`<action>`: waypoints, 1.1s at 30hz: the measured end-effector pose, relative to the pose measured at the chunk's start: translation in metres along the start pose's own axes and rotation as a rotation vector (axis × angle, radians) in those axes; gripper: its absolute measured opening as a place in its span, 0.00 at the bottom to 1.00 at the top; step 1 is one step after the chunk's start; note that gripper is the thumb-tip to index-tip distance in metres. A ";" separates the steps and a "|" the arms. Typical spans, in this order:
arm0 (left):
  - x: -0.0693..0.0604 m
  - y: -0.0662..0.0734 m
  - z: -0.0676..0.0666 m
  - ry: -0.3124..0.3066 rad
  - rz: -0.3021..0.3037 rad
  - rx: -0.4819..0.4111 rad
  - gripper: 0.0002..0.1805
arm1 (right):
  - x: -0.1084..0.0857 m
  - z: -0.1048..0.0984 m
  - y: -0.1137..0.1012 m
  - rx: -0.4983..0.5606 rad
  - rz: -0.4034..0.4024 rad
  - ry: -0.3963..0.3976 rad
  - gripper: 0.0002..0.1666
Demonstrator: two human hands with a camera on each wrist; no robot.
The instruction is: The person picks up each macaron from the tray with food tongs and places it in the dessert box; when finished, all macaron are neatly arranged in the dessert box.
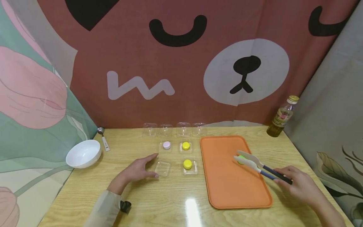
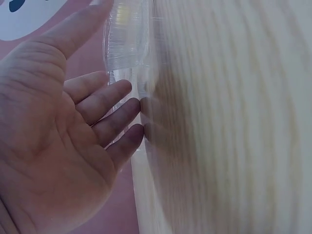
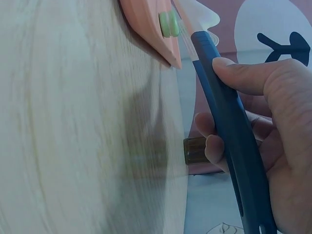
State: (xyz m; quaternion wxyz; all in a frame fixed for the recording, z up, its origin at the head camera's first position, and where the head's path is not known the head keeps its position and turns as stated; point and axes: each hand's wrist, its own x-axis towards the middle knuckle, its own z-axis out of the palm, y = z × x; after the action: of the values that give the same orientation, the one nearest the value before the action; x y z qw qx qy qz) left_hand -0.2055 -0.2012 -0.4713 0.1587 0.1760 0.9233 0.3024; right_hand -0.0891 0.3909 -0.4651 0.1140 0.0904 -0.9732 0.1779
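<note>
The right hand [image 1: 302, 186] grips the dark blue handles of tongs [image 1: 269, 173], thumb on one side and fingers on the other in the right wrist view. The pale tong tips lie around or beside a green macaron [image 1: 241, 159] on the orange tray [image 1: 238, 189]; contact is unclear. With thumb and fingers spread, the left hand [image 1: 136, 171] rests beside a clear plastic box [image 1: 163, 169] that holds nothing. A yellow macaron [image 1: 187, 164] sits in the box to its right. Behind are a lilac macaron [image 1: 166, 145] and another yellow macaron [image 1: 185, 145], each in a clear box.
Several clear boxes [image 1: 150, 130] stand in a row along the table's back edge. A white bowl [image 1: 83, 154] and a spoon [image 1: 103, 139] are at the left. An oil bottle [image 1: 280, 119] stands at the back right corner. A black object [image 1: 125, 206] lies by the left sleeve.
</note>
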 end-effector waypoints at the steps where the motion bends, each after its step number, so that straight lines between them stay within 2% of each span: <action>1: 0.000 0.000 0.000 0.004 0.001 0.004 0.50 | 0.000 0.000 0.000 -0.006 -0.001 0.002 0.20; 6: 0.002 0.000 0.003 0.019 0.023 0.016 0.47 | -0.002 0.001 0.002 -0.035 -0.006 0.018 0.21; 11: 0.003 0.001 0.006 0.039 0.018 0.022 0.46 | -0.004 0.002 0.005 -0.050 -0.016 0.053 0.22; 22: 0.002 0.008 0.011 0.097 -0.042 0.007 0.46 | -0.005 0.006 0.005 -0.053 -0.046 0.083 0.21; 33: 0.001 0.013 0.012 0.117 -0.050 0.021 0.46 | -0.004 0.006 0.003 -0.054 -0.060 0.100 0.20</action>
State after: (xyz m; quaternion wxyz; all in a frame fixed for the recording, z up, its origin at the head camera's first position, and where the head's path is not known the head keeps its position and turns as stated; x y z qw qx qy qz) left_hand -0.1991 -0.1853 -0.4728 0.1103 0.1368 0.9382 0.2982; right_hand -0.0871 0.3914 -0.4727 0.1702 0.1071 -0.9677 0.1522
